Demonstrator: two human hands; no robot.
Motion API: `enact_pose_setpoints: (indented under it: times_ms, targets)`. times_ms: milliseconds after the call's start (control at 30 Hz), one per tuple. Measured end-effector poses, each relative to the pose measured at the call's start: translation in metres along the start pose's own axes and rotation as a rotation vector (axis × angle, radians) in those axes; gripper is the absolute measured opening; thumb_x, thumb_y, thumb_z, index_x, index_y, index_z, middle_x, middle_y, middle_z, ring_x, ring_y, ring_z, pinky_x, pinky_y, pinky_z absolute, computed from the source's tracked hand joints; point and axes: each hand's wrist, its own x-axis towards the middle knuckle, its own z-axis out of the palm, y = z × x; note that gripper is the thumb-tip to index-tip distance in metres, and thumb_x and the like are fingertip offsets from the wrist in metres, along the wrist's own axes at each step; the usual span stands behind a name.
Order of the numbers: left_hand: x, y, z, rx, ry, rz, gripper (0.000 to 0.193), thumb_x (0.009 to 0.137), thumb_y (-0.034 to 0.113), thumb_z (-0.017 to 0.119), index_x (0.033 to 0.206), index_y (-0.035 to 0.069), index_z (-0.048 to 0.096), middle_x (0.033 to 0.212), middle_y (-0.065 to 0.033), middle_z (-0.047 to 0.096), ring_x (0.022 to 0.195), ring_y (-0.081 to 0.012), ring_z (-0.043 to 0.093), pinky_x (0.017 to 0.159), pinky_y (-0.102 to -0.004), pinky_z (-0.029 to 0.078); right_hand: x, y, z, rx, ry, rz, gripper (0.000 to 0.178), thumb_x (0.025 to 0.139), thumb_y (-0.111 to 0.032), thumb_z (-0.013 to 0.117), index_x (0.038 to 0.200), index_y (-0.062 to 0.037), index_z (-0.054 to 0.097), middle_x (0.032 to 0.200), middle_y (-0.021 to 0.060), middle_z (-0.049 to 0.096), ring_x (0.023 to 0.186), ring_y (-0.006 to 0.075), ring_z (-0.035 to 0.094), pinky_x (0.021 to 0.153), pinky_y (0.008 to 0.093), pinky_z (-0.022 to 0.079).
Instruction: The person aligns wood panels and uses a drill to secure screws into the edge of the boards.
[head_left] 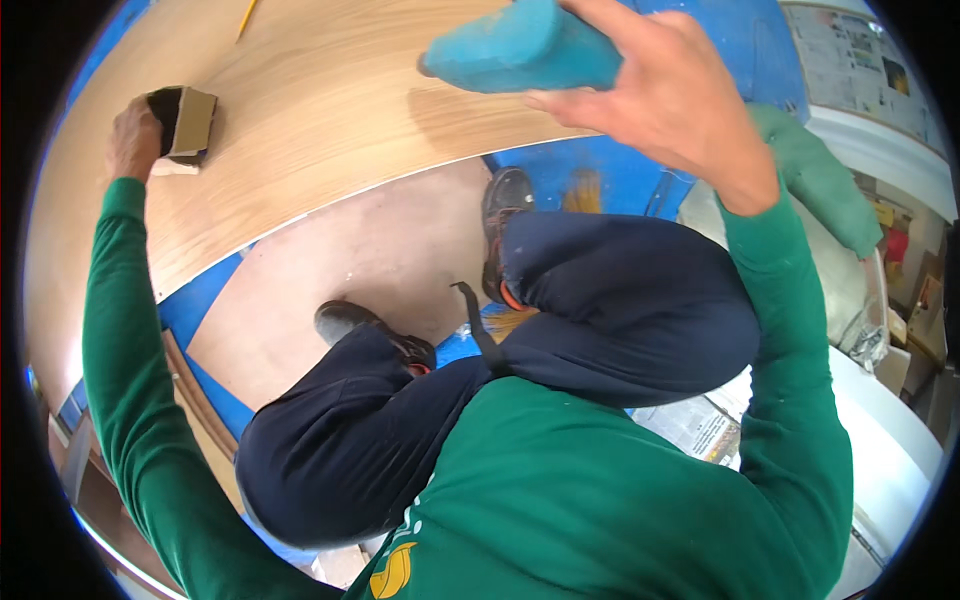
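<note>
In my right hand (665,90) is a teal plastic bottle (520,48), tilted on its side above the wooden panel (330,110). My thumb and fingers wrap round its right end, and its narrow dark tip points left. Over at the left, my left hand (135,138) grips the left side of a small open cardboard box (194,122) that rests on the panel. The box's inside looks dark, and some of my fingertips are hidden by it.
A yellow pencil (246,18) lies at the panel's far edge. Below the panel are a pinkish board (300,250), blue sheeting (545,158) and straw bristles (582,190). A green rolled bundle (820,185) and newspaper (860,75) are at the right.
</note>
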Motion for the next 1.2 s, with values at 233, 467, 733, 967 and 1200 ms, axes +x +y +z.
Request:
enact_pose_setpoints:
  times_ms: [233,467,733,967,1200]
  targets:
    - [-0.07,-0.009,-0.08,-0.394,0.509,-0.122,0.029,0.1,0.029,0.06,0.116,0.01,0.074,0.112,-0.0205,0.076,0.102,-0.0374,0.073,0.088,-0.0483,0.057,0.04,-0.02,0.029,0.0,0.004,-0.05,0.065,0.083,-0.025,0.092,0.139,-0.0018,0.066,0.091,0.017,0.078,0.074,0.0219,0.075,0.072,0.0364,0.058]
    - [-0.224,0.263,-0.079,-1.955,0.414,-1.114,0.016,0.101,0.014,0.073,0.106,-0.001,0.068,0.097,-0.0137,0.076,0.094,-0.0213,0.074,0.081,-0.0375,0.061,0.049,-0.049,0.037,0.137,0.023,-0.177,0.06,0.084,-0.011,0.089,0.137,0.0041,0.064,0.101,0.0164,0.08,0.09,0.0212,0.079,0.084,0.0367,0.061]
    - [-0.245,0.322,-0.032,-3.056,0.302,-1.186,0.015,0.11,0.006,0.057,0.116,-0.007,0.057,0.12,-0.0228,0.068,0.114,-0.0368,0.072,0.101,-0.0453,0.065,0.035,-0.057,0.041,0.023,-0.079,-0.2,0.06,0.084,-0.01,0.089,0.137,0.0027,0.065,0.103,0.0147,0.08,0.09,0.0172,0.078,0.084,0.0327,0.06]
    - [-0.243,0.315,-0.039,-3.039,0.213,-1.486,0.018,0.109,0.004,0.057,0.12,-0.009,0.056,0.122,-0.0244,0.067,0.113,-0.0366,0.071,0.104,-0.0445,0.065,0.017,-0.071,0.041,0.119,-0.102,-0.082,0.058,0.082,-0.01,0.09,0.134,0.0008,0.066,0.101,0.0117,0.081,0.09,0.0154,0.078,0.083,0.0314,0.061]
    - [-0.252,0.308,-0.04,-3.119,0.188,-1.522,0.009,0.108,0.0,0.059,0.113,-0.007,0.058,0.114,-0.0173,0.067,0.106,-0.0291,0.072,0.096,-0.0399,0.069,0.019,-0.094,0.052,0.124,-0.197,-0.072,0.06,0.081,-0.012,0.091,0.134,0.0012,0.065,0.104,0.0137,0.082,0.093,0.0185,0.08,0.084,0.0323,0.062]
